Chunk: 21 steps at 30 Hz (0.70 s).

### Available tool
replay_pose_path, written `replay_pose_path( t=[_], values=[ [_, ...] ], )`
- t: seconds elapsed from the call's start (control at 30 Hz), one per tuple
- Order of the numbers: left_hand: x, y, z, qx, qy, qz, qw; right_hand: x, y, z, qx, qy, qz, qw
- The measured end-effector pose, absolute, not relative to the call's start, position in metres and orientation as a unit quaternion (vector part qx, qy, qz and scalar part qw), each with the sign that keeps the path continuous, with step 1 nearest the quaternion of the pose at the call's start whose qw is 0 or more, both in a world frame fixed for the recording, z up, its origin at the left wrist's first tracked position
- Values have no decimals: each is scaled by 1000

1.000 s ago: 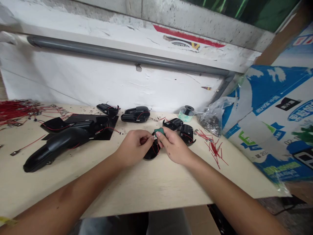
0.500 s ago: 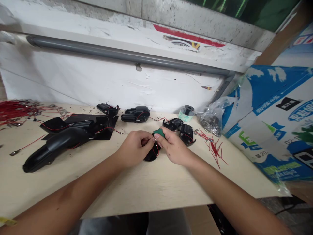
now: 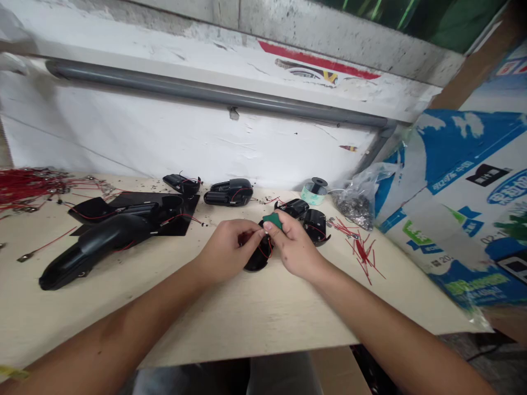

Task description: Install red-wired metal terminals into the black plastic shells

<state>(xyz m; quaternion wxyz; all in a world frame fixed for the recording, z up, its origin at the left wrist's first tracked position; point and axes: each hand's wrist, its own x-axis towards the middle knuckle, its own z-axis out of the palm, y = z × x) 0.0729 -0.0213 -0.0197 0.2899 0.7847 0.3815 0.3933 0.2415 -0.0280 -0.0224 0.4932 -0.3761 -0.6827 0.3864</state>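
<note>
At the middle of the table a black plastic shell (image 3: 257, 260) with a red wire (image 3: 270, 247) lies beneath my two hands. My left hand (image 3: 228, 249) is closed in a pinch at the shell's upper part; whatever sits between its fingertips is too small to name. My right hand (image 3: 296, 247) is closed around a small green piece (image 3: 273, 220), its thumb pressed on it, close against the left fingertips. What kind of thing the green piece is, I cannot make out. The hands cover the shell's top end.
More black shells (image 3: 315, 225) with red wires lie just behind my right hand. Cut red wires (image 3: 362, 255) and a plastic bag of small metal parts (image 3: 357, 206) are to the right, near a tape roll (image 3: 313, 193). Larger black housings (image 3: 111, 236) and a red wire heap (image 3: 24, 186) occupy the left.
The green piece and my right fingertips have shifted slightly right, and the piece has turned a little. My left hand stays pinched in nearly the same place.
</note>
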Motion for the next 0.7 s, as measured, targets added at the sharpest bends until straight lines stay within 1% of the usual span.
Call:
replay_pose_path(
  t=[0.1,0.17,0.23,0.33,0.43,0.53,0.7],
  values=[
    [72,-18,-22,733,381,451,339,243,-26,-22,-371,-649,384,542],
    [72,-16,-24,688,372,483,394,243,-25,-21,-372,-635,383,558],
    [72,-14,-25,642,361,504,452,244,-24,-20,-374,-631,389,557],
    [74,-13,-25,604,339,526,494,243,-26,-20,-366,-642,400,542],
    [76,-14,-21,627,314,511,496,241,-27,-21,-366,-659,392,527],
    [76,-16,-18,657,314,496,473,241,-29,-20,-370,-668,384,519],
    [75,-15,-20,636,333,505,478,242,-31,-17,-381,-677,372,508]
  ],
)
